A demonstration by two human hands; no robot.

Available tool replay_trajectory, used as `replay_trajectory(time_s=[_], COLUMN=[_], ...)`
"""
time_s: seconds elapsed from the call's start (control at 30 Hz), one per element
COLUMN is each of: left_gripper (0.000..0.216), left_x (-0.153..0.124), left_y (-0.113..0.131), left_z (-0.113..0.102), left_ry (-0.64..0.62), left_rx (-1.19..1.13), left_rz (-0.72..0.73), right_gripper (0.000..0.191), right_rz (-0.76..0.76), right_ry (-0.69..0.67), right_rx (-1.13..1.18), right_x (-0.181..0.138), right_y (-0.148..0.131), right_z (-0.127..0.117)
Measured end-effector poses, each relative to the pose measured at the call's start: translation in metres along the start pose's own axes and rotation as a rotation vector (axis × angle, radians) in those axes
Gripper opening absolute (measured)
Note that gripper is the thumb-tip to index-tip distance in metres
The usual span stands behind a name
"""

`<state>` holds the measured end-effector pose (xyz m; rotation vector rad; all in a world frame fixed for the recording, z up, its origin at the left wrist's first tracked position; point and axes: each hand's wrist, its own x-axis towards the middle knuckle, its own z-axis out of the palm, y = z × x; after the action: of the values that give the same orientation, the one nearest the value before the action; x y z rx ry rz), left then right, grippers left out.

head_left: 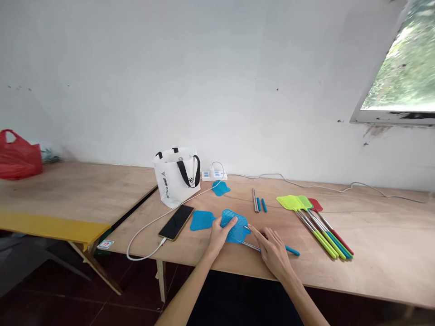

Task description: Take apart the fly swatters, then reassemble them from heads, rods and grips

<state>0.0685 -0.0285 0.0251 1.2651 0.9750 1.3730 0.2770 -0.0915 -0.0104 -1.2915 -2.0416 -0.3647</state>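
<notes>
My left hand (219, 236) presses its fingers on a blue fly-swatter head (234, 227) lying on the wooden table (374, 253). My right hand (272, 250) is closed in a pinch on the swatter's thin metal rod (249, 246), which ends in a blue grip (292, 251). Another loose blue head (201, 221) lies just left of my left hand. A third blue head (220, 188) lies farther back.
A black phone (176, 222) on a white cable lies left of the heads. A white tote bag (176, 176) and a power strip (213, 174) stand near the wall. Loose rods and blue grips (258, 201), finished green, blue and red swatters (316, 217), a red bag (18, 156).
</notes>
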Motion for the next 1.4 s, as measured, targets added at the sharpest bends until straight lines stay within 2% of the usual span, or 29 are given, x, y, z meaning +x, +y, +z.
replay_trajectory(time_s=[0.3, 0.4, 0.5, 0.63, 0.7, 0.77, 0.83, 0.93, 1.0, 1.2, 1.4], left_gripper=[0.047, 0.046, 0.044, 0.041, 0.041, 0.041, 0.041, 0.044, 0.045, 0.044, 0.045], left_x=[-0.001, -0.002, -0.007, -0.016, -0.02, -0.021, -0.018, -0.011, -0.008, -0.012, -0.009], left_y=[0.0, 0.001, 0.006, 0.013, 0.014, 0.014, 0.013, 0.01, 0.009, 0.012, 0.007], left_z=[0.002, 0.004, 0.005, 0.005, 0.006, 0.007, 0.007, 0.005, 0.003, 0.004, 0.005], left_ry=[0.026, -0.004, -0.08, -0.27, -0.361, -0.391, -0.324, -0.122, -0.045, -0.095, -0.062], left_rx=[-0.013, 0.019, 0.038, 0.013, 0.005, 0.008, 0.018, 0.016, -0.009, 0.007, -0.024], left_rz=[-0.002, 0.01, 0.024, -0.044, -0.081, -0.077, -0.038, 0.007, -0.005, 0.014, -0.01], right_gripper=[0.085, 0.086, 0.072, 0.047, 0.04, 0.036, 0.034, 0.033, 0.033, 0.035, 0.044], right_rz=[-0.016, -0.014, 0.018, 0.058, 0.065, 0.067, 0.069, 0.062, 0.043, 0.009, 0.012], right_ry=[0.0, -0.002, 0.017, 0.055, 0.06, 0.062, 0.067, 0.074, 0.076, 0.08, 0.098], right_rx=[-0.044, -0.039, -0.001, 0.035, 0.035, 0.031, 0.014, -0.041, -0.078, -0.064, -0.083], right_x=[0.002, 0.002, 0.003, 0.004, 0.005, 0.005, 0.005, 0.006, 0.005, 0.002, -0.001], right_y=[-0.002, -0.004, -0.004, -0.006, -0.007, -0.007, -0.007, -0.007, -0.006, -0.002, 0.002], right_z=[-0.003, -0.003, -0.005, -0.006, -0.007, -0.007, -0.006, -0.006, -0.005, -0.002, 0.0])
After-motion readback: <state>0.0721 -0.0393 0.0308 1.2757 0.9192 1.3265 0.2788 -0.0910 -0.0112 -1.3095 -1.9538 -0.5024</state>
